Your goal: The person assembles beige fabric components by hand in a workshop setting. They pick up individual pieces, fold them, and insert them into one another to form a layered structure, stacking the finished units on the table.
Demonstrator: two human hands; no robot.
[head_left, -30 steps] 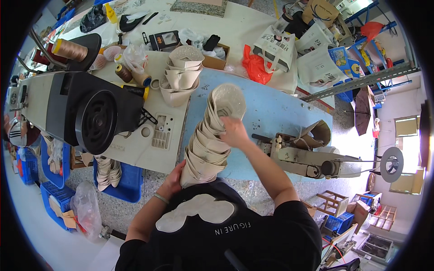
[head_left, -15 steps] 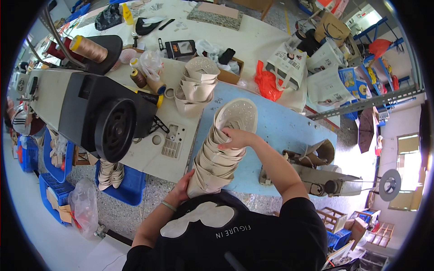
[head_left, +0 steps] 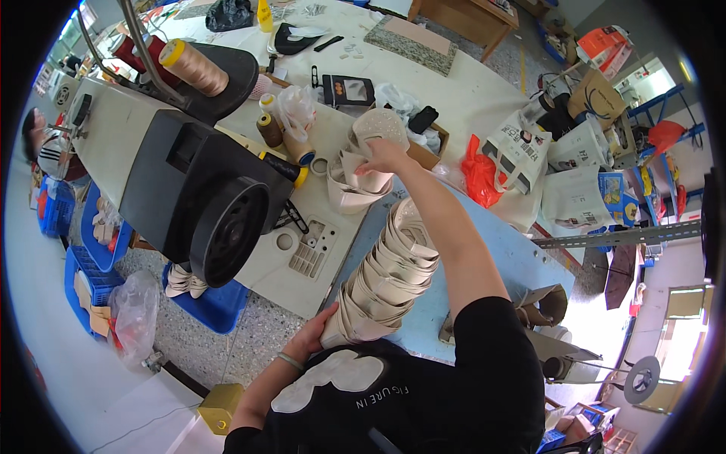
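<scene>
A long stack of nested beige shoe uppers (head_left: 386, 284) leans in front of me, running from my body out over the light-blue tabletop. My left hand (head_left: 310, 335) is closed round the near end of this stack. Farther off stands a smaller pile of the same shoe uppers (head_left: 355, 195), some with small perforations. My right hand (head_left: 383, 157) reaches over that pile, fingers bent and gripping the edge of an upper; the fingertips are partly hidden among the pieces. My right forearm passes above the far end of the long stack.
A black and white sewing machine (head_left: 151, 181) with a thread cone (head_left: 193, 68) stands at left. Thread spools (head_left: 268, 130) sit beside the small pile. A red plastic bag (head_left: 481, 172) lies beyond. Another machine (head_left: 563, 356) is at right, and a blue basket (head_left: 215, 306) sits below left.
My right hand has left the far end of the long stack and moved away to the smaller pile. My left hand still holds the near end. The view has shifted left.
</scene>
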